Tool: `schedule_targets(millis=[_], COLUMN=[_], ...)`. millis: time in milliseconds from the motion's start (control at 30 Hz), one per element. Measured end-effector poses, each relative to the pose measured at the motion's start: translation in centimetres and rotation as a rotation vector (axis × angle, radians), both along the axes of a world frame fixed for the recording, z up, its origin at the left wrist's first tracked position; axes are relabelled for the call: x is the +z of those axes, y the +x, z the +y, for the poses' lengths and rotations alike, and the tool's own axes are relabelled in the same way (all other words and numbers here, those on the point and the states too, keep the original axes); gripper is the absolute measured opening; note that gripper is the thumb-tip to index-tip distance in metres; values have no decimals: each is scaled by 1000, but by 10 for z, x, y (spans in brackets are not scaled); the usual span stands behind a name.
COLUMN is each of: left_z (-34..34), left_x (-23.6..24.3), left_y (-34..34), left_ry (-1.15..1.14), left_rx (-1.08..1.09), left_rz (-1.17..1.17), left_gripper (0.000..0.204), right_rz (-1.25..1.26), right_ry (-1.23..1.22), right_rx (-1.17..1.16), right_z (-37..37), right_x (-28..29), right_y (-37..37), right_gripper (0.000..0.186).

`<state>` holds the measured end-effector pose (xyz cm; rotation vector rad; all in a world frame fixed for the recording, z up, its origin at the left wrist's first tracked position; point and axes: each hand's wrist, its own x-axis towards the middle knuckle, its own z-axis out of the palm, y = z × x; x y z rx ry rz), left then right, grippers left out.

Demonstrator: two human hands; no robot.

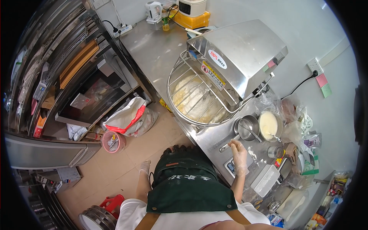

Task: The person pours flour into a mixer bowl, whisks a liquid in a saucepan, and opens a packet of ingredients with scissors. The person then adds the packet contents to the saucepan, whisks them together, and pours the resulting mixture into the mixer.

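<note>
My right hand (pixel 239 154), in a clear glove, is over the counter with its fingers curled together; whether anything is between them is hidden. Close to its fingertips is the handle of a steel saucepan (pixel 245 124) with a metal utensil in it. Below this hand lies a digital scale (pixel 231 167), partly covered. My left hand (pixel 145 166), also gloved, hangs low at my side over the floor, its fingers too unclear to read. Ahead, a steel dough mixer (pixel 245 53) has its wire guard (pixel 207 125) over a bowl of pale dough (pixel 195 97).
Right of the saucepan stands a bowl of creamy liquid (pixel 268 125). Nearer are a white rectangular tray (pixel 265 180), a small metal cup (pixel 274 152) and plastic bags. To the left are an oven (pixel 96 92), a rubbish bag (pixel 134 119) and a pink bin (pixel 114 142) on the floor.
</note>
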<state>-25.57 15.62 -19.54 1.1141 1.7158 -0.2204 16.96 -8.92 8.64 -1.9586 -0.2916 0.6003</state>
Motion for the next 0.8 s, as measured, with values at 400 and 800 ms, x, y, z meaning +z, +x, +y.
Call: schedule_targets(millis=[400,800], left_z=[-17,-65], left_x=[19,21], left_y=[15,0], left_ry=[56,35], left_rx=[109,268], left_rz=[-24,-29], left_gripper=[39,50], right_rz=[-12,45], right_ry=[-76,-117], right_rx=[23,451], right_z=[3,44], right_x=[4,-3], right_y=[3,13], right_gripper=[27,24])
